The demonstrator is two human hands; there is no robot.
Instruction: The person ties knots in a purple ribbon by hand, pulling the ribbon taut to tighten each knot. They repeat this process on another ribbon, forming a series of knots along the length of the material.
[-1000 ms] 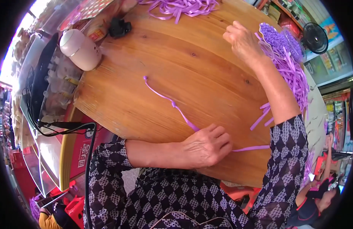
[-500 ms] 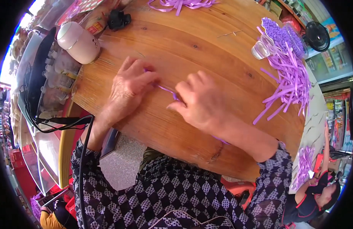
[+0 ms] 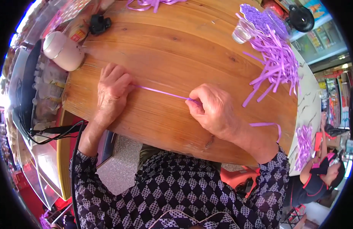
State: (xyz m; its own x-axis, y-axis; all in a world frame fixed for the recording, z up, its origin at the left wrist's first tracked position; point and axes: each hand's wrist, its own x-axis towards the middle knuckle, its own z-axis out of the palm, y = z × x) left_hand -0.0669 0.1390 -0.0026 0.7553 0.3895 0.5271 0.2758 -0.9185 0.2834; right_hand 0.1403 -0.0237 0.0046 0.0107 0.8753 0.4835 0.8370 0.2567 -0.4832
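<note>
A narrow purple ribbon (image 3: 161,91) runs taut between my two hands, just over the wooden table. My left hand (image 3: 114,91) is closed on one end of it, the fingers curled in. Farther right, my right hand (image 3: 214,108) pinches the ribbon between thumb and forefinger, where a darker purple bit shows at the fingertips. A loose length of ribbon (image 3: 266,124) trails out past my right wrist and bends down at its end.
A pile of purple ribbon strips (image 3: 277,65) lies at the right, beside a clear plastic cup (image 3: 243,32) and purple beads (image 3: 262,19). More ribbons (image 3: 153,4) lie at the far edge. A pinkish-white rounded device (image 3: 64,51) stands far left. Another person (image 3: 321,171) is at right.
My hands have moved apart, left hand leftward and right hand rightward, so the ribbon between them is longer and straight. The whole view has shifted slightly.
</note>
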